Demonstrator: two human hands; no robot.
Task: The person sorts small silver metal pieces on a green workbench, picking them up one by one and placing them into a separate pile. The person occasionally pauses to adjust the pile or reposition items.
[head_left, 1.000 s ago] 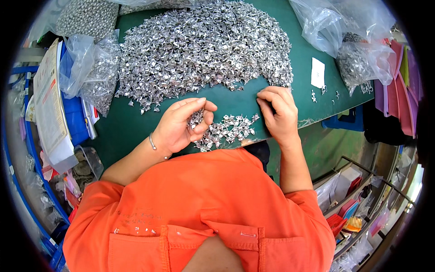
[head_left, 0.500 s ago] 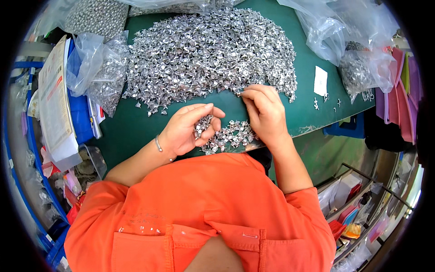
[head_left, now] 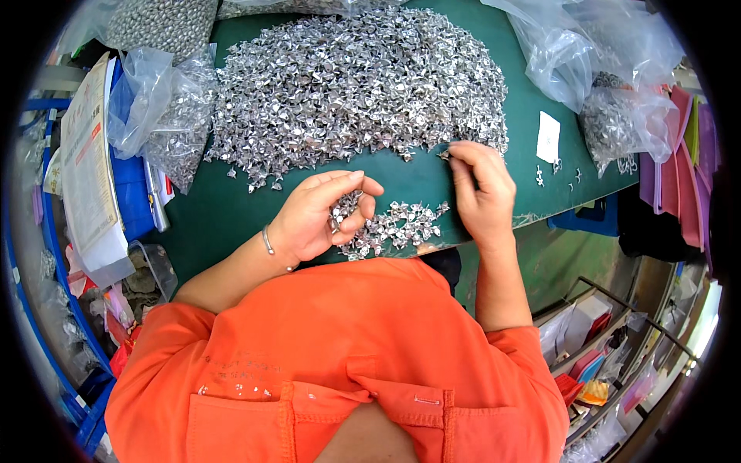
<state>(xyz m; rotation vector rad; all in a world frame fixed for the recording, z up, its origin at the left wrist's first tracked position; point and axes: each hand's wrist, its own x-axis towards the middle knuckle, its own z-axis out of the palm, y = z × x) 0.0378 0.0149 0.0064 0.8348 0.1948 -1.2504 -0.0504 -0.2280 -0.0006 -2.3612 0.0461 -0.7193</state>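
Observation:
A broad heap of small silvery metal pieces (head_left: 355,85) covers the far middle of the green table. My left hand (head_left: 316,216) is cupped, palm up, with fingers curled round a clutch of the same small metal pieces (head_left: 345,207). My right hand (head_left: 482,185) is at the heap's near right edge, thumb and fingertips together on one small metal piece. Between my hands, near the table's front edge, lies a smaller pile of metal pieces (head_left: 397,229), close beside the left fingers.
Clear plastic bags of metal parts stand at the left (head_left: 181,123) and right (head_left: 610,123). A white paper slip (head_left: 548,137) lies at the right, with a few loose pieces below it. Papers on a blue holder (head_left: 96,170) stand left. A shelf (head_left: 610,339) is at lower right.
My right hand has moved right, away from the smaller pile, along the heap's near edge. My left hand has stayed nearly in place, still holding its pieces.

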